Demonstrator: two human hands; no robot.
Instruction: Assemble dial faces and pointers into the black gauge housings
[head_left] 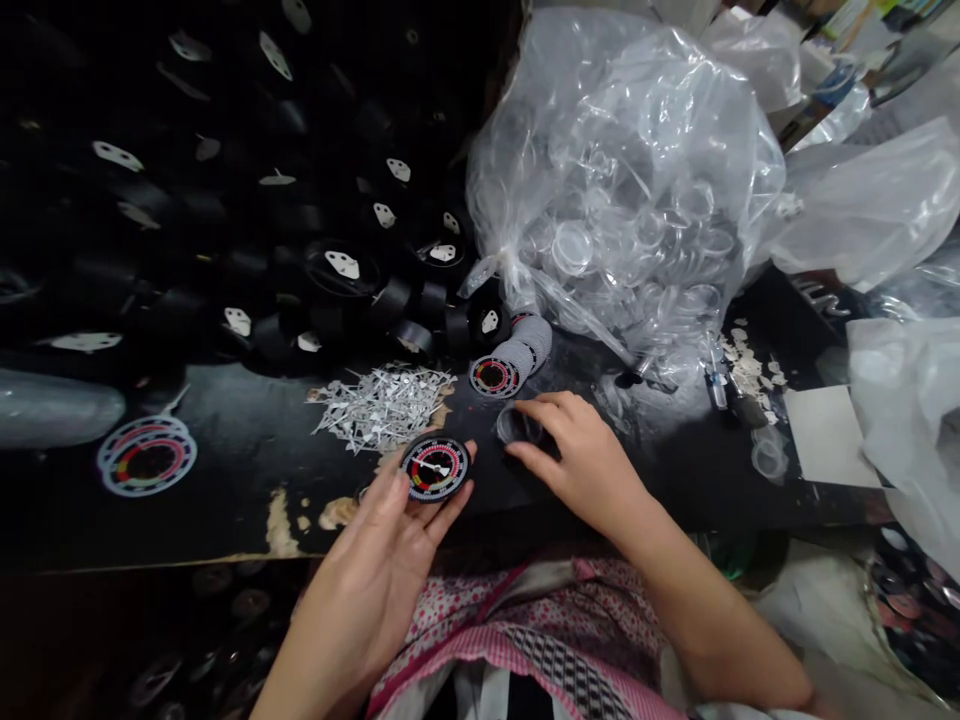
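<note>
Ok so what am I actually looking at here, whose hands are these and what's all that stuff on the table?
This is one picture from a camera worn on a person's head, looking down at their own bare hands. The left hand holds a round gauge dial with a white needle. The right hand curls round a small dark cup on the black table. Nearby lie a heap of white needles, a stack of dials, black round housings and a clear bag of clear lids.

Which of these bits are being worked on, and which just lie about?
In hand: round black dial, left hand; small dark ring, right hand.
Lying about: loose printed dial face; clear bag of plastic lenses; white paper sheet.
</note>
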